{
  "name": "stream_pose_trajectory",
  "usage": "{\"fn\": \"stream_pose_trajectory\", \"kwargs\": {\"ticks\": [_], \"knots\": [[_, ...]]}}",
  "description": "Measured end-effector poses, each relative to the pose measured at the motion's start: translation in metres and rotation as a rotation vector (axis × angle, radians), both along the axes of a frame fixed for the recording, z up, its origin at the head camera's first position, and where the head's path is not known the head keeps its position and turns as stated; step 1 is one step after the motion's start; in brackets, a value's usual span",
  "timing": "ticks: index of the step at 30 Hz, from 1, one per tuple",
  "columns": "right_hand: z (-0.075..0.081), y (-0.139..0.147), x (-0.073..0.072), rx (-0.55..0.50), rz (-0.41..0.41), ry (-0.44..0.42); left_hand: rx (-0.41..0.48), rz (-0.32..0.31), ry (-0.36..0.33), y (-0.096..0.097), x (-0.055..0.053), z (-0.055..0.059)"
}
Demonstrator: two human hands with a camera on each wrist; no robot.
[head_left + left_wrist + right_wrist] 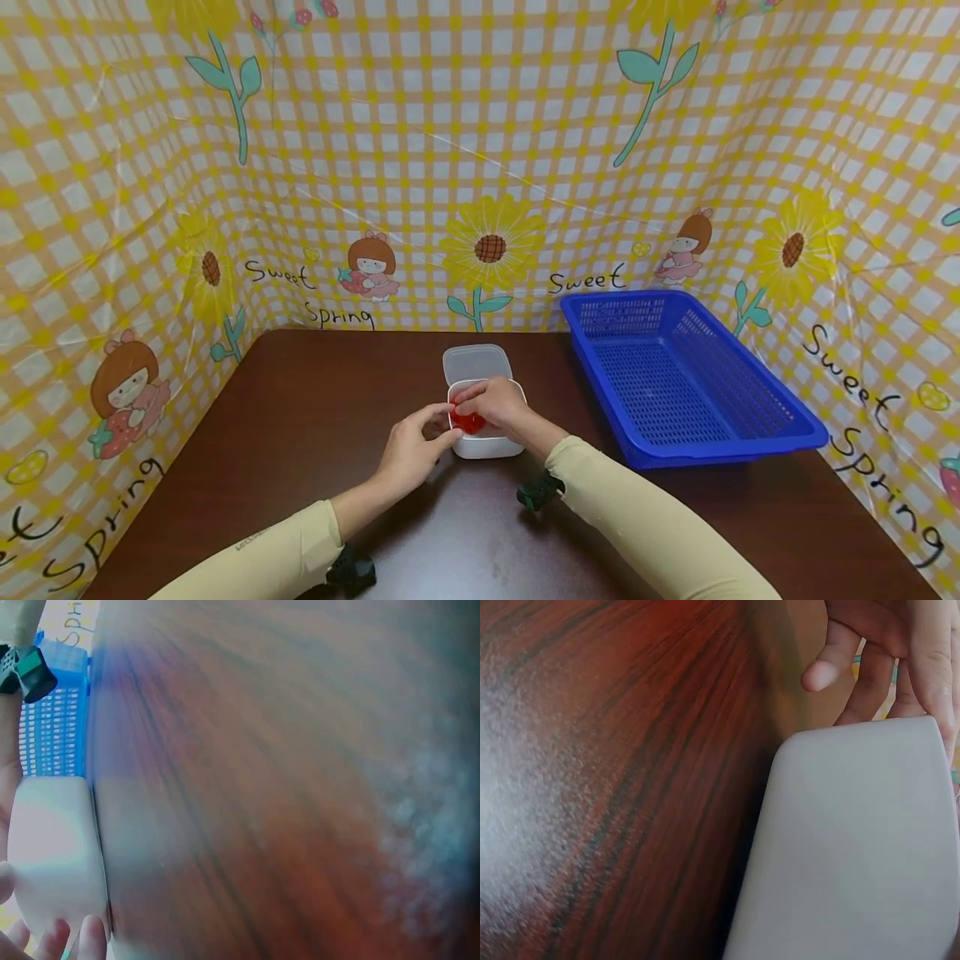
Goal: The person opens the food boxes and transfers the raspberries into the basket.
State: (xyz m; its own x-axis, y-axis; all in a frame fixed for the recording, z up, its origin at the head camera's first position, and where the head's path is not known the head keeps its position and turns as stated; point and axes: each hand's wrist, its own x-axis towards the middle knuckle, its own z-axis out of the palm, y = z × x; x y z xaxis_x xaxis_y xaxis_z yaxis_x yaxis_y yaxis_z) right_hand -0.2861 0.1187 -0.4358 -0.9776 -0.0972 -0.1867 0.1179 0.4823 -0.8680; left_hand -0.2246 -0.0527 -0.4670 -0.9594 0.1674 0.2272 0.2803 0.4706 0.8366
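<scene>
A small white box (489, 448) stands on the table, its translucent lid (476, 364) lying back on the far side. Inside, toward the left, is a glossy red object (469, 422), partly covered by fingers. My right hand (495, 402) reaches over the box's right side, its bent fingers pinching the red object's upper edge. At the box's left side is my left hand (411, 446), thumb by the front left corner and fingers loosely curved at the rim. The right wrist view shows the left hand's fingers (874, 686) beside the box's pale wall (855, 840).
On the right stands a large blue plastic basket (633, 450) with perforated walls. A checked cloth with sunflowers (491, 150) hangs round the back and sides of the dark brown table (322, 400). Each wrist carries a small black device (536, 492).
</scene>
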Motion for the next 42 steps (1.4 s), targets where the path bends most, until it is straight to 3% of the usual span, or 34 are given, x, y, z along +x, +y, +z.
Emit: {"fn": "stream_pose_trajectory", "kwargs": {"ticks": [22,27,34,42], "knots": [[-0.003,0.004,-0.008,0.135,0.131,0.097,-0.006,0.016,0.024,0.003,-0.003,0.002],[-0.005,0.005,-0.007,0.111,0.130,0.090,-0.004,0.022,0.034,0.004,-0.003,0.002],[-0.006,0.006,-0.009,0.197,0.149,0.103,-0.009,0.018,0.028,0.003,-0.003,0.002],[-0.005,0.005,-0.010,0.194,0.134,0.072,-0.011,0.016,0.027,0.002,-0.003,0.001]]}}
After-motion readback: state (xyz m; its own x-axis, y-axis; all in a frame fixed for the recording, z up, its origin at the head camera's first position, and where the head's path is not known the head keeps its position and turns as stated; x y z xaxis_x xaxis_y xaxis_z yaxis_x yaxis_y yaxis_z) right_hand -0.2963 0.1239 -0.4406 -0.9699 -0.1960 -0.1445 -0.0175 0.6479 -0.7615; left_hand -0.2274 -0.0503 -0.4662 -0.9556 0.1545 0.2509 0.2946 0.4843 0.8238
